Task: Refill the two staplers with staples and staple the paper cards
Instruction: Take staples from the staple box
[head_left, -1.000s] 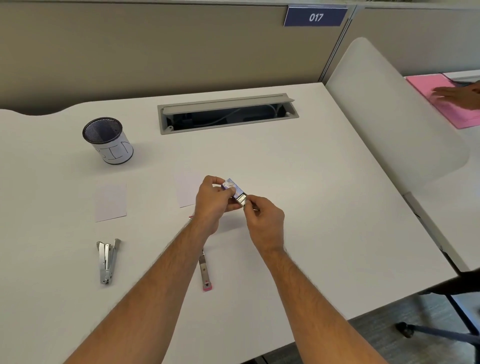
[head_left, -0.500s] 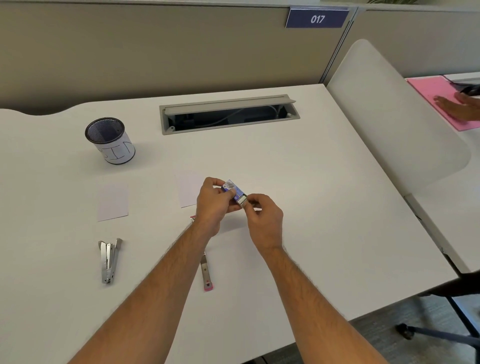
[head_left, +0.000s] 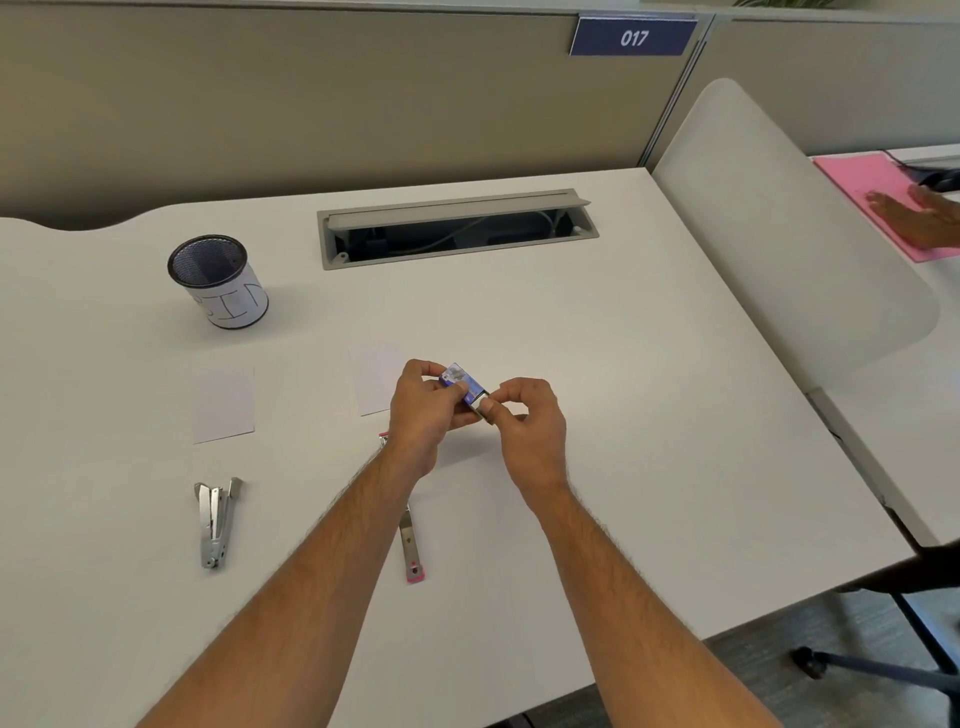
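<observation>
White desk surface (head_left: 597, 364) fills most of the view, and both hands meet above its middle. The left hand (head_left: 423, 415) has its fingers curled round a small blue staple box (head_left: 460, 383), holding it off the desk, while the right hand (head_left: 530, 421) pinches the grey inner end of the box (head_left: 482, 405) between thumb and forefinger where it sticks out of the sleeve. Just behind the left hand lies one white paper card (head_left: 375, 383), partly hidden by the fingers, and a second paper card (head_left: 224, 404) lies flat further to the left, well apart from the first. A silver stapler (head_left: 214, 522) rests on the desk near the front left, its arms spread open. A pink-tipped stapler (head_left: 410, 540) lies between the two forearms, mostly covered by the left arm, with only its near end and a bit near the wrist showing. A black mesh cup with a white paper label (head_left: 221, 280) stands upright toward the back left. An open grey cable hatch (head_left: 457, 228) is set into the desk at the back. A white divider panel (head_left: 779, 234) rises along the right edge, and beyond it another person's hand (head_left: 919, 218) rests flat on a pink sheet (head_left: 862, 182). A blue sign reading 017 (head_left: 632, 37) hangs on the partition behind.
</observation>
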